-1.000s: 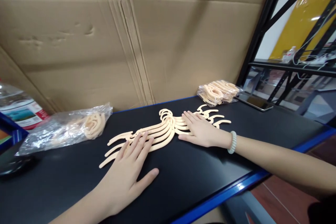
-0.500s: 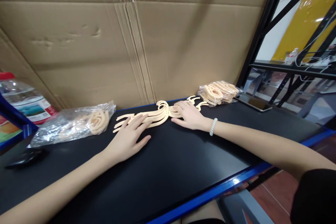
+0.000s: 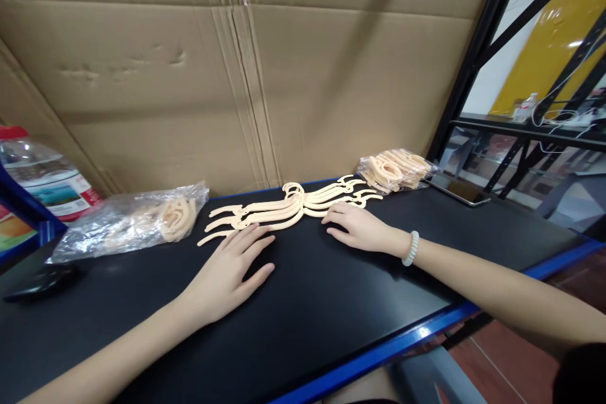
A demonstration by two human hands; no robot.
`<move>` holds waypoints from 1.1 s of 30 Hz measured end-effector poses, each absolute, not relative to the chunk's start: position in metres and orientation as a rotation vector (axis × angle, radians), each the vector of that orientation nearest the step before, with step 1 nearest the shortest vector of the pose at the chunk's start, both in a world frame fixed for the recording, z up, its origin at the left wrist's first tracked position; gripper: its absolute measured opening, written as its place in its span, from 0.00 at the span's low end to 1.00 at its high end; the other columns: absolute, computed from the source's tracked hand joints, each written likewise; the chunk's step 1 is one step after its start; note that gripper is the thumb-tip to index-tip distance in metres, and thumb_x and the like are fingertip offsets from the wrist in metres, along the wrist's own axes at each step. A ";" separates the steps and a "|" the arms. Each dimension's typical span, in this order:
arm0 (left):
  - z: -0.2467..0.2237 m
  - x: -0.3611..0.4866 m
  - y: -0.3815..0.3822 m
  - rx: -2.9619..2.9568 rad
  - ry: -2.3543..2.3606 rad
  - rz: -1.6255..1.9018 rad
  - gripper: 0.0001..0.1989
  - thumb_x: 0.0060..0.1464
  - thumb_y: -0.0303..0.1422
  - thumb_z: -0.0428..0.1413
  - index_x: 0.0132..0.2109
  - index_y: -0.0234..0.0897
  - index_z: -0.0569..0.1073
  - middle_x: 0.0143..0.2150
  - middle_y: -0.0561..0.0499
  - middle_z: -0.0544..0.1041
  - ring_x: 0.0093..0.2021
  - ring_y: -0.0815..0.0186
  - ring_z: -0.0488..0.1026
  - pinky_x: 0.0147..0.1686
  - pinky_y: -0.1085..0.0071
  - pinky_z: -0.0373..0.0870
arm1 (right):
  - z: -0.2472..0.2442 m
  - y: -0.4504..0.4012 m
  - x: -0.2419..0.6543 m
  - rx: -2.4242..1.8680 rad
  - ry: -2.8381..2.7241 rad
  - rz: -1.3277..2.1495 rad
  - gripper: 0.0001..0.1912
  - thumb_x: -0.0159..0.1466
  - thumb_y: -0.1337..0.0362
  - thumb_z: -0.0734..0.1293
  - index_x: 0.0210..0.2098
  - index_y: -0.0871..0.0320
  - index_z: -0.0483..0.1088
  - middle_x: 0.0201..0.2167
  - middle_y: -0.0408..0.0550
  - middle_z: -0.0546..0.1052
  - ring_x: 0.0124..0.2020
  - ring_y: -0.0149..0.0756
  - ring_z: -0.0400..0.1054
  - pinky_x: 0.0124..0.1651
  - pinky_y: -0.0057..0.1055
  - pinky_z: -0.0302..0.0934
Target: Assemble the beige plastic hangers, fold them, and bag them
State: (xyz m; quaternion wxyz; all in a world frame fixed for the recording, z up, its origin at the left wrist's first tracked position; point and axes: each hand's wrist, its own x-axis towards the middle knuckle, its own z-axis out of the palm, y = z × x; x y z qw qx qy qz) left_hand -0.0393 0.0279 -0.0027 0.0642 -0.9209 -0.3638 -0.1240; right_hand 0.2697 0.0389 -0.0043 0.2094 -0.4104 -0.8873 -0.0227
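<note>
Several cream plastic folding hangers [image 3: 284, 207] lie unfolded in an overlapping row on the black tabletop, their hooks bunched near the middle. My left hand [image 3: 231, 273] rests with fingers spread at the near left arm of the closest hanger, fingertips touching or just over it. At the near right arm is my right hand [image 3: 357, 227], its fingers slightly bent and apart, with a pale bead bracelet on the wrist. Neither hand grips anything. The tip of the nearest hanger's left arm shows beyond my left fingers.
A clear bag [image 3: 127, 221] with folded hangers lies to the left, and another bag of hangers [image 3: 395, 169] at the back right beside a phone [image 3: 457, 190]. A black mouse [image 3: 40, 283] and a large bottle [image 3: 45, 170] are far left. Cardboard [image 3: 322, 88] stands behind.
Both hands have drawn back toward me off the hangers, the right one also moving rightward. More of the hanger arms is uncovered, and the nearest hanger sits slightly closer to me.
</note>
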 end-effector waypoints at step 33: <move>-0.001 -0.049 0.040 -2.648 -1.557 -0.505 0.19 0.60 0.40 0.44 0.52 0.34 0.68 0.36 0.47 0.73 0.34 0.60 0.73 0.37 0.66 0.68 | -0.012 0.069 0.322 -1.408 -2.323 0.031 0.10 0.66 0.62 0.62 0.40 0.57 0.75 0.31 0.48 0.74 0.34 0.37 0.68 0.39 0.32 0.60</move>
